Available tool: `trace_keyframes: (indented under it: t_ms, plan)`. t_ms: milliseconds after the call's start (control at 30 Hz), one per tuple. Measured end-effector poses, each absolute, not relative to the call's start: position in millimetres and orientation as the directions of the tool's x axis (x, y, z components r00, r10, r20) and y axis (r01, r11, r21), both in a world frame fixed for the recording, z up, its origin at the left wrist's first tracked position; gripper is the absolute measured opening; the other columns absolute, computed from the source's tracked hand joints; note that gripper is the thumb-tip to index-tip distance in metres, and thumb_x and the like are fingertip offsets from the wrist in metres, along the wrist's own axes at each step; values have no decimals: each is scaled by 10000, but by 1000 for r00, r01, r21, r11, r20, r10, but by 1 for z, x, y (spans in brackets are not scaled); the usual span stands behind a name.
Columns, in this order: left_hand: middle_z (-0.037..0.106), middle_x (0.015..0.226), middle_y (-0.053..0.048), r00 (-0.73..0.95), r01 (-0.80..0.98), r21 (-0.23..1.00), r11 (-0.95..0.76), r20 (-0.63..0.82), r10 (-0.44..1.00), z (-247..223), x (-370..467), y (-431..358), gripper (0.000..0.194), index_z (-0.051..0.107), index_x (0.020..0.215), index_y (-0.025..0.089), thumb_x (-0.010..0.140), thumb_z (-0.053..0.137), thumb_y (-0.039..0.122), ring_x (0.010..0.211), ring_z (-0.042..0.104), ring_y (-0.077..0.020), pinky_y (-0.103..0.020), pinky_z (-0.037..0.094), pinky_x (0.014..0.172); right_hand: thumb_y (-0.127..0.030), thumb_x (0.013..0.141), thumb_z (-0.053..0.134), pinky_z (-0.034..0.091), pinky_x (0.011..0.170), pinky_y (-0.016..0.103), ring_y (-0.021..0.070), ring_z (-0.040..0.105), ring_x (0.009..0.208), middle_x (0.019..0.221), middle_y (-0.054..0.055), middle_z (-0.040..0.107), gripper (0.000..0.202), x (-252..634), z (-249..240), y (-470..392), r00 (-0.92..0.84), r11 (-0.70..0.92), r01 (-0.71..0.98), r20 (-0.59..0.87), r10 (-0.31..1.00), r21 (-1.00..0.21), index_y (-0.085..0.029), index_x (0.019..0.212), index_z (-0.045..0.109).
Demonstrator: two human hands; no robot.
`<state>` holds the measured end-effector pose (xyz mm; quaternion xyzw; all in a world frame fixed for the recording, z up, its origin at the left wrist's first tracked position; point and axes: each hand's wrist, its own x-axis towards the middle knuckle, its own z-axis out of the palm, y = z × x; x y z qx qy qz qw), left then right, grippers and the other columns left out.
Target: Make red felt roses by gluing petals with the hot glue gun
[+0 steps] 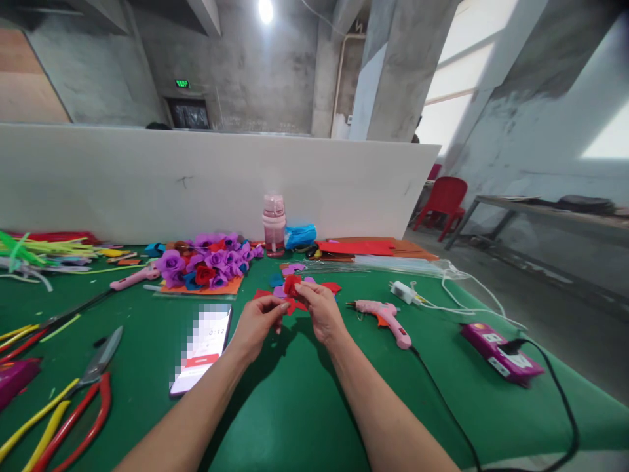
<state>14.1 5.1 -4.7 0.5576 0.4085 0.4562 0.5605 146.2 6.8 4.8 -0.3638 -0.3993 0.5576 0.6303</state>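
Fingers of the right hand clamp a red piece above the bench; the left hand's seem pinched together on its lower edge. Shaping petals appears in hand; the next move calls for a steady, light pinch.

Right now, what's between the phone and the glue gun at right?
The head view shows the left hand and right hand, which holds a red piece.

This is a craft workshop: artificial flowers left of centre, a glue gun right of centre, shears at lower left. A raw concrete wall fills the upper centre.
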Motion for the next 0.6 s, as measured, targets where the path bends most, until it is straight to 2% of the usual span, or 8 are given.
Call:
trace_keyframes:
  t_ms: [600]
  plan:
    - [524, 566, 19, 248, -83, 996, -28, 48, 967, -4, 14, 5, 280, 637, 695, 133, 639, 696, 401, 452, 427, -65, -196, 367, 417, -317, 636, 666, 440, 743, 287, 153, 588, 706, 684, 22, 657, 161, 148, 0, 9, 89, 132, -378, 106, 990, -916, -177, 690, 725]
